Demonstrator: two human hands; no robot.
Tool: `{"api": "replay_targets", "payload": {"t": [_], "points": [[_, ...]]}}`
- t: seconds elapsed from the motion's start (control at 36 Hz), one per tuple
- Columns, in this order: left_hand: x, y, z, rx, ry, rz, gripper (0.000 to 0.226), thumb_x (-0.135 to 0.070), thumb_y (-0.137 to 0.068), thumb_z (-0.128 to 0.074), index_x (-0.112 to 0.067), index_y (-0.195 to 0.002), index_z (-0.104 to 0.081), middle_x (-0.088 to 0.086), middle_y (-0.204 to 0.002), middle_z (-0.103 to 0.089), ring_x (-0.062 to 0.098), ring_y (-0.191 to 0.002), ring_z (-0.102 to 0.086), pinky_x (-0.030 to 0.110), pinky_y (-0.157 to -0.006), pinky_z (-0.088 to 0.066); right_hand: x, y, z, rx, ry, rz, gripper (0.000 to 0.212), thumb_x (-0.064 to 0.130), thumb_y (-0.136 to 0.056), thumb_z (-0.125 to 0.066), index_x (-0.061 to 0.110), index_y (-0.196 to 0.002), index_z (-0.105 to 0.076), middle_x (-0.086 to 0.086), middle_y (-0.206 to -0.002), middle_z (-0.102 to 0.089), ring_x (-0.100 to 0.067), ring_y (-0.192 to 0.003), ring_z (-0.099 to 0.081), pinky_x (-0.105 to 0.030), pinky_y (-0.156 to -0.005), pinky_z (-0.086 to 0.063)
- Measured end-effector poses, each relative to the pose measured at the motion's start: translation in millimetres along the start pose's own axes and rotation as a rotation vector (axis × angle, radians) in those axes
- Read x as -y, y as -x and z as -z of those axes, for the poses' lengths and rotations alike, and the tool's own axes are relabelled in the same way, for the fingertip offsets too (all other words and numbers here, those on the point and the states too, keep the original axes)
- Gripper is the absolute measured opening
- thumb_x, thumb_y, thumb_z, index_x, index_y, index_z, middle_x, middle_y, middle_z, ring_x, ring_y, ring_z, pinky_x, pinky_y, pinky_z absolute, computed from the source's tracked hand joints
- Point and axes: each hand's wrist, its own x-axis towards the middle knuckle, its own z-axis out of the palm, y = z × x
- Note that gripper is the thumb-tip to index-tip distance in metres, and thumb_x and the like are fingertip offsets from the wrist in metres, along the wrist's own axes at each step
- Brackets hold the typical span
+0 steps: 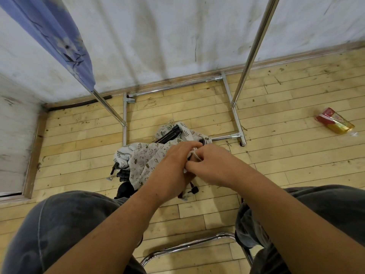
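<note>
A white patterned cloth (142, 159) hangs from my hands over the wooden floor, its lower part bunched among black clothes hangers (169, 133). My left hand (171, 167) grips the cloth from the left. Just to its right, my right hand (213, 165) pinches a thin white cord (194, 154) at the cloth's top edge. Both hands touch each other above the heap. More black hanger clips (122, 175) poke out below the cloth.
A chrome clothes rack (233, 107) stands against the stained white wall, a blue fabric (59, 40) hanging on its left post. A red and yellow packet (333, 120) lies on the floor at right. My knees frame a chrome chair bar (189, 244) below.
</note>
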Motion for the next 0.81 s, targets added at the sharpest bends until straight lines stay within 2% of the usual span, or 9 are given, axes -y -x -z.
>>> {"api": "replay_targets", "payload": {"t": [0.11,0.19,0.25,0.36,0.44,0.53,0.61,0.69,0.81], "points": [[7.0,-4.9,1.8,-0.031,0.079,0.182,0.060,-0.030,-0.093,-0.073,-0.039,-0.145,-0.044,-0.015,-0.137,-0.046,0.008,-0.132,-0.043,0.041,-0.112,-0.044,0.2,-0.5,0.1,-0.064,-0.140,0.026,0.029,0.035,-0.101,-0.061,0.016,-0.081,-0.069,-0.001,-0.069,-0.063,-0.011,-0.054,-0.053,-0.027,-0.054,-0.047],[7.4,-7.1,5.1,0.042,0.109,0.324,0.059,-0.054,-0.095,-0.063,-0.039,-0.148,-0.043,-0.020,-0.138,-0.044,0.002,-0.129,-0.046,0.032,-0.107,-0.043,4.5,0.6,3.4,-0.078,-0.308,-0.028,0.030,0.033,-0.103,-0.056,0.012,-0.084,-0.067,-0.002,-0.071,-0.063,-0.011,-0.055,-0.055,-0.028,-0.057,-0.051],[4.5,-7.6,6.5,0.087,0.196,0.356,0.057,-0.066,-0.092,-0.052,-0.038,-0.141,-0.050,-0.023,-0.133,-0.053,-0.002,-0.121,-0.053,0.029,-0.103,-0.046,7.5,2.4,6.0,-0.074,-0.383,-0.069,0.034,0.031,-0.105,-0.052,0.006,-0.087,-0.066,-0.004,-0.066,-0.062,-0.013,-0.053,-0.056,-0.027,-0.053,-0.051],[6.1,-8.1,4.7,0.128,0.306,0.401,0.022,-0.047,-0.104,-0.048,-0.040,-0.121,-0.060,-0.023,-0.116,-0.066,-0.007,-0.107,-0.060,0.026,-0.092,-0.048,12.6,5.8,7.7,-0.034,-0.443,-0.099,0.030,0.025,-0.104,-0.046,0.008,-0.084,-0.061,-0.005,-0.061,-0.057,-0.017,-0.048,-0.051,-0.032,-0.048,-0.045],[8.9,-8.3,3.8,0.130,0.341,0.411,0.026,-0.054,-0.105,-0.041,-0.041,-0.118,-0.060,-0.024,-0.113,-0.066,-0.010,-0.105,-0.060,0.027,-0.092,-0.050,13.2,5.5,7.1,-0.024,-0.461,-0.091,0.027,0.024,-0.102,-0.047,0.013,-0.082,-0.062,-0.004,-0.068,-0.050,-0.015,-0.046,-0.042,-0.035,-0.050,-0.042],[8.8,-6.9,2.0,0.127,0.301,0.370,0.036,-0.064,-0.103,-0.036,-0.040,-0.120,-0.057,-0.027,-0.111,-0.065,-0.019,-0.100,-0.058,0.017,-0.084,-0.046,13.7,6.9,6.4,-0.013,-0.446,-0.061,0.029,0.025,-0.102,-0.049,0.016,-0.080,-0.065,0.005,-0.059,-0.053,-0.016,-0.047,-0.041,-0.039,-0.055,-0.044],[17.5,-11.2,-2.2,0.115,0.237,0.355,0.047,-0.070,-0.100,-0.035,-0.036,-0.124,-0.058,-0.018,-0.117,-0.068,-0.003,-0.108,-0.065,0.031,-0.092,-0.054,16.3,10.2,5.4,0.011,-0.383,-0.001,0.030,0.030,-0.105,-0.051,0.018,-0.084,-0.070,-0.006,-0.077,-0.065,-0.018,-0.053,-0.046,-0.035,-0.052,-0.045],[39.0,-13.6,-11.0,0.135,0.249,0.305,0.051,-0.062,-0.103,-0.039,-0.018,-0.112,-0.062,-0.005,-0.103,-0.071,0.017,-0.095,-0.071,0.051,-0.085,-0.060,16.5,11.4,4.4,0.028,-0.328,0.059,0.031,0.034,-0.106,-0.052,0.017,-0.091,-0.072,-0.009,-0.085,-0.067,-0.012,-0.049,-0.046,-0.026,-0.046,-0.043],[35.7,-15.6,-9.1,0.121,0.262,0.327,0.031,-0.053,-0.092,-0.047,-0.025,-0.094,-0.061,-0.011,-0.083,-0.067,0.036,-0.087,-0.068,0.046,-0.077,-0.058,15.0,11.3,5.0,0.002,-0.267,0.106,0.033,0.031,-0.107,-0.052,0.009,-0.092,-0.071,-0.018,-0.086,-0.067,0.000,-0.045,-0.047,-0.013,-0.045,-0.040]]}}
